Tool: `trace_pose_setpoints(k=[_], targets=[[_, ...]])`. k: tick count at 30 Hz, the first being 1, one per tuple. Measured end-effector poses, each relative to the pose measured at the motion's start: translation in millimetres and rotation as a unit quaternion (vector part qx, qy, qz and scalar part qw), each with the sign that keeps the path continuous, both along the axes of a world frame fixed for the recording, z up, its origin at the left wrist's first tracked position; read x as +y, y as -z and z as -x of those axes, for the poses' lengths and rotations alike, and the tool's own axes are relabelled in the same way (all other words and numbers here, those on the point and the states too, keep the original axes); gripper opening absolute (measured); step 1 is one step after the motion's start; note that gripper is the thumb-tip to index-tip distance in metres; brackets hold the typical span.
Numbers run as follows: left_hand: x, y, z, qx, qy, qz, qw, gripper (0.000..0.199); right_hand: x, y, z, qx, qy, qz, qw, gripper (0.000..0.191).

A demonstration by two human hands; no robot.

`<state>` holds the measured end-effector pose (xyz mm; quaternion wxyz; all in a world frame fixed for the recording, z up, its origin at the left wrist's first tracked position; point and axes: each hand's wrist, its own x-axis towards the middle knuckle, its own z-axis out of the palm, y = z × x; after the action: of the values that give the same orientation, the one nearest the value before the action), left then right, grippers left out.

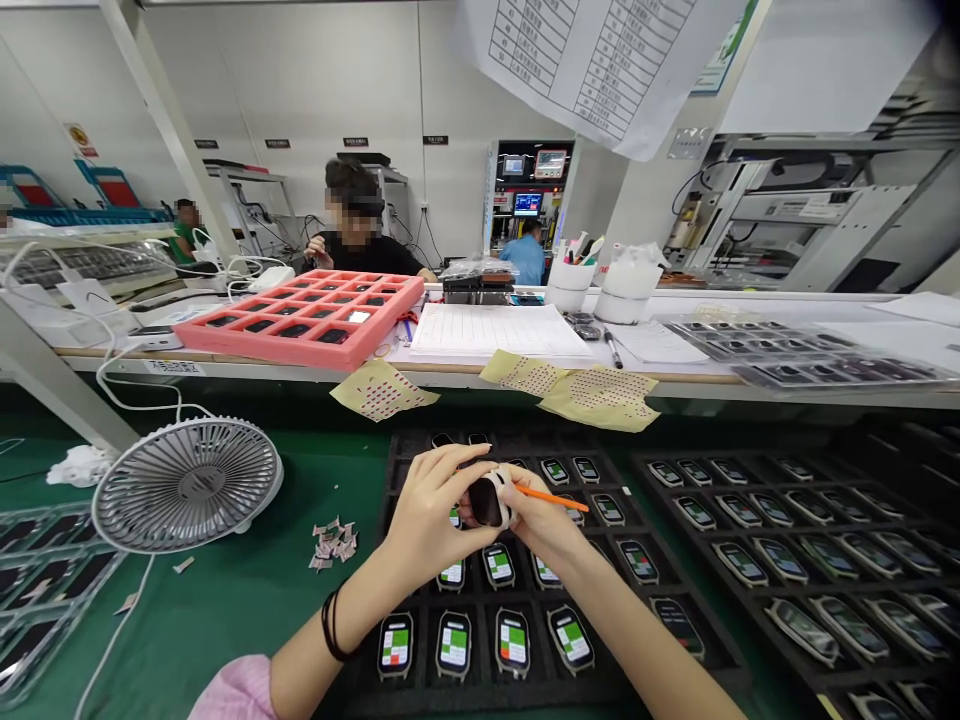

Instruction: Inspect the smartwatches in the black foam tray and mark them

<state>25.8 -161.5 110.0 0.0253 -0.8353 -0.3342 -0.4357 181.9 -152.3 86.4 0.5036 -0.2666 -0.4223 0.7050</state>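
Observation:
A smartwatch body without a strap, with a dark screen and pale case, is held up above the black foam tray. My left hand grips it from the left, fingers over its top and thumb beneath. My right hand pinches the watch's right side. A thin orange stick is also tucked in my right hand and points to the right; its inner end is hidden. Below my wrists, rows of similar watches, such as one lit green and white, lie in the tray's compartments.
A second black tray of watches stands to the right. On the left are a grey fan, small paper scraps and clear trays. The shelf above holds a pink foam tray and papers. A co-worker sits opposite.

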Motion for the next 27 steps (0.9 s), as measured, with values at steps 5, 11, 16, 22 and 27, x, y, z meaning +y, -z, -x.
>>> trace_pose_setpoints(k=[5, 11, 16, 22, 27], targets=[[-4.2, -2.5, -3.3, -0.013, 0.006, 0.027, 1.000, 0.046, -0.3, 10.8, 8.0, 0.083, -0.034, 0.062, 0.994, 0.048], [-8.8, -4.9, -3.6, -0.031, 0.022, 0.012, 0.999, 0.044, 1.0, 18.2, 4.8, 0.113, -0.034, 0.059, 0.991, 0.055], [-9.5, -2.0, -7.2, -0.051, 0.047, -0.056, 0.996, 0.036, -0.1, 23.0, 4.5, 0.114, -0.026, 0.048, 0.992, 0.057], [-10.9, 1.4, -11.1, -0.063, 0.074, -0.142, 0.985, 0.024, -0.2, 22.2, 6.3, 0.123, -0.005, 0.037, 0.992, 0.053], [-12.6, -0.9, -9.8, -0.080, 0.062, -0.113, 0.988, 0.043, 0.2, 20.4, 6.4, 0.114, -0.014, 0.036, 0.993, 0.056]])
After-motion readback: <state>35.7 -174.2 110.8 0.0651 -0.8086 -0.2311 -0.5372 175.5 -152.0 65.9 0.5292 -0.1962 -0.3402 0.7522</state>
